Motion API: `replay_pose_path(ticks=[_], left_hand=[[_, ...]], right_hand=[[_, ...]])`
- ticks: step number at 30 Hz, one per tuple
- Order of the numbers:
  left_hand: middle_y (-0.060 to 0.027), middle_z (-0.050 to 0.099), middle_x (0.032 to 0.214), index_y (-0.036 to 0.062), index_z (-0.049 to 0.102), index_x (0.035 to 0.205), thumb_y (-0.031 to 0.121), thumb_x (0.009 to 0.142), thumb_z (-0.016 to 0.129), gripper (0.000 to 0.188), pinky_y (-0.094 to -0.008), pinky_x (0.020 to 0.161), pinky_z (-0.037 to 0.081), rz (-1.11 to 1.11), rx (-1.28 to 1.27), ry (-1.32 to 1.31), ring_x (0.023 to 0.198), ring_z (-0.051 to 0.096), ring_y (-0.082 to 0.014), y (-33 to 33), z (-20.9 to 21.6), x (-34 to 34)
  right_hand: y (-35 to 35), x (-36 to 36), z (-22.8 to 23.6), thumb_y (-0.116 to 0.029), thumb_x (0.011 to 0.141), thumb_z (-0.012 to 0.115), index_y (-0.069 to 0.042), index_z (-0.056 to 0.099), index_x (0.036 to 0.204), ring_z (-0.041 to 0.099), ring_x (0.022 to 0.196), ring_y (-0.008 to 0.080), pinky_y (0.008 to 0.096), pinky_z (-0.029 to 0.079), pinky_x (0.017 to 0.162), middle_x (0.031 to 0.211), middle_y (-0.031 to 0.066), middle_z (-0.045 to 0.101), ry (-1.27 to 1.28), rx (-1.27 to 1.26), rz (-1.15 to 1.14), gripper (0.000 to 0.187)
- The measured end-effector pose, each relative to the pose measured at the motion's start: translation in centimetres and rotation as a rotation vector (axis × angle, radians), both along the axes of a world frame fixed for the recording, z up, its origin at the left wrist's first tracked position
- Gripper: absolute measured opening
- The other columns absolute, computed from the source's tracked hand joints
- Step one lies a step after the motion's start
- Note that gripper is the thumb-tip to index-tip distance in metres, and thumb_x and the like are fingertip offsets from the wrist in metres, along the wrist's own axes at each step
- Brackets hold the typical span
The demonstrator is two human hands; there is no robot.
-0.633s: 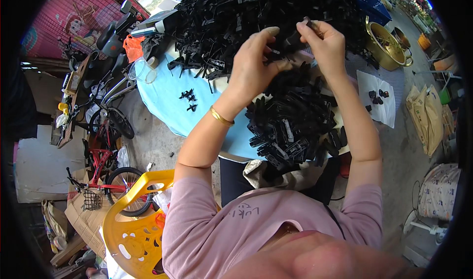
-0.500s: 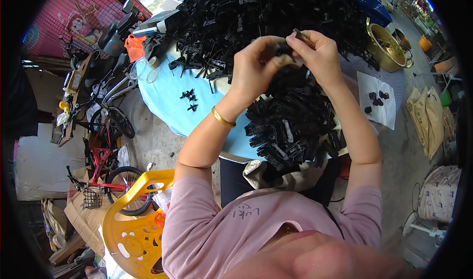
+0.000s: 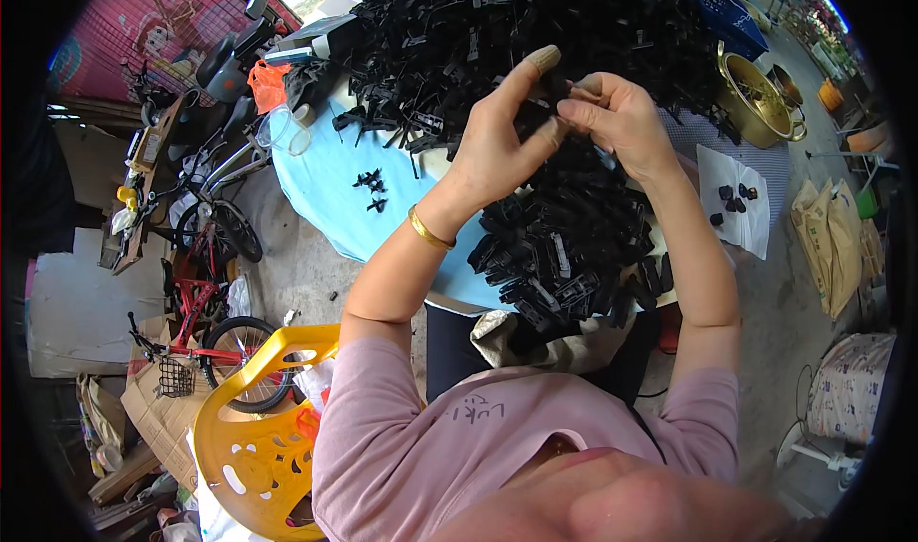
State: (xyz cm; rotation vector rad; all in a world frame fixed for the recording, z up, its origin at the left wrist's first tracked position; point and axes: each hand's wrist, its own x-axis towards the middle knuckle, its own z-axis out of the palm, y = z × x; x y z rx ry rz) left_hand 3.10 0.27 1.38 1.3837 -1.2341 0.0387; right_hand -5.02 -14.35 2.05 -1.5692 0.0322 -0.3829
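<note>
My two hands meet over a big heap of black plastic parts point(image 3: 430, 35) that look like clips or buckles. My left hand point(image 3: 492, 145), with a pale cover on the raised index fingertip, has thumb and index apart around a dark piece hard to tell from the heap. My right hand point(image 3: 626, 126) pinches at the same spot, thumb and fingers closed on a small black plastic part mostly hidden by the fingers. Below them, nearer my body, lies a smaller pile of black plastic parts point(image 3: 564, 245). A few small black pieces point(image 3: 370, 180) rest on the blue tabletop point(image 3: 325, 198).
On the right, white paper point(image 3: 727, 174) carries several small dark pieces, with a gold-coloured pot point(image 3: 755, 97) beyond. A clear cup point(image 3: 285, 132) and orange bag point(image 3: 268, 85) stand at the left edge. A yellow chair point(image 3: 253, 465) and red bicycle point(image 3: 196, 303) are at left.
My left index finger has lifted and straightened away from the thumb. My right hand has dropped slightly, its fingers curling closer to the left thumb. The piles look the same.
</note>
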Motion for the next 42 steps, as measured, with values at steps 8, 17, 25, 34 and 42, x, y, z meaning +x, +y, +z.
replay_pose_path(ticks=[8,17,25,34,42], left_hand=[[-0.0117,0.055,0.105,-0.0022,0.033,0.124,-0.001,0.082,0.055,0.047,-0.0264,0.078,0.048,-0.012,0.033,0.086,0.09,0.058,-0.0163,0.0,-0.3,-0.1],[-0.0111,0.06,0.096,-0.0023,0.042,0.112,-0.003,0.082,0.052,0.031,-0.0245,0.074,0.048,-0.03,0.009,0.235,0.084,0.059,-0.0133,-0.3,-0.4,-0.2],[-0.0093,0.059,0.1,-0.0034,0.05,0.106,-0.002,0.083,0.056,0.024,-0.0227,0.079,0.046,0.02,-0.05,0.156,0.09,0.056,-0.011,-0.2,-0.9,-0.6],[-0.0102,0.06,0.093,-0.0014,0.05,0.102,-0.003,0.081,0.056,0.022,-0.0252,0.075,0.048,-0.081,-0.296,0.384,0.085,0.06,-0.0159,-1.2,-1.2,-0.8],[-0.0161,0.053,0.113,0.0032,0.044,0.121,0.015,0.092,0.042,0.031,-0.039,0.093,0.044,-0.581,-0.288,1.13,0.107,0.052,-0.0255,-0.6,-0.4,1.0]], right_hand=[[-0.3,-0.5,0.1,-0.015,0.085,0.057,-0.004,0.055,0.085,0.037,0.047,-0.0004,0.0127,0.029,0.042,0.064,-0.0028,0.049,0.034,0.265,0.207,0.011],[0.5,-0.8,-0.2,-0.013,0.089,0.051,-0.003,0.058,0.088,0.038,0.052,0.0,0.0148,0.029,0.045,0.066,-0.0027,0.052,-0.17,-0.316,-0.085,0.013],[1.8,-1.3,-0.2,-0.01,0.088,0.052,-0.002,0.059,0.085,0.042,0.053,0.0016,0.0158,0.032,0.047,0.064,-0.0025,0.053,-0.218,-0.435,-0.194,0.012],[1.3,-0.6,-0.9,-0.008,0.084,0.059,-0.001,0.058,0.089,0.048,0.061,0.0027,0.0151,0.04,0.055,0.071,-0.0027,0.053,-0.376,-0.395,-0.176,0.009],[0.3,-0.3,-1.0,-0.001,0.08,0.062,0.001,0.059,0.09,0.058,0.073,0.0069,0.0181,0.047,0.062,0.086,0.0045,0.063,-0.397,-0.141,-0.081,0.011]])
